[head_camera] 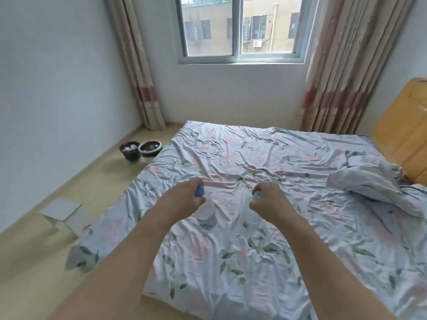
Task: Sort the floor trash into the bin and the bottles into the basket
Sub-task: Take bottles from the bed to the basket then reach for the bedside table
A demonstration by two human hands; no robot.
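Note:
My left hand [184, 197] grips the neck of a clear plastic bottle [206, 217] with a blue cap and a blue-and-white label. My right hand [269, 200] grips the top of a second clear bottle [249, 219] whose cap is mostly hidden by the fingers. Both bottles hang over the flowered bed sheet [254, 158]. Far off on the floor by the left wall stand a dark bin [129, 155] holding crumpled white paper and, touching it on the right, a black-and-white woven basket [151, 150].
The low bed fills the middle and right, with a bunched quilt [369, 183] and an orange headboard [402, 135] at the right. Flat white cardboard pieces [61, 210] lie on the beige floor at the left. Curtains flank the window at the back.

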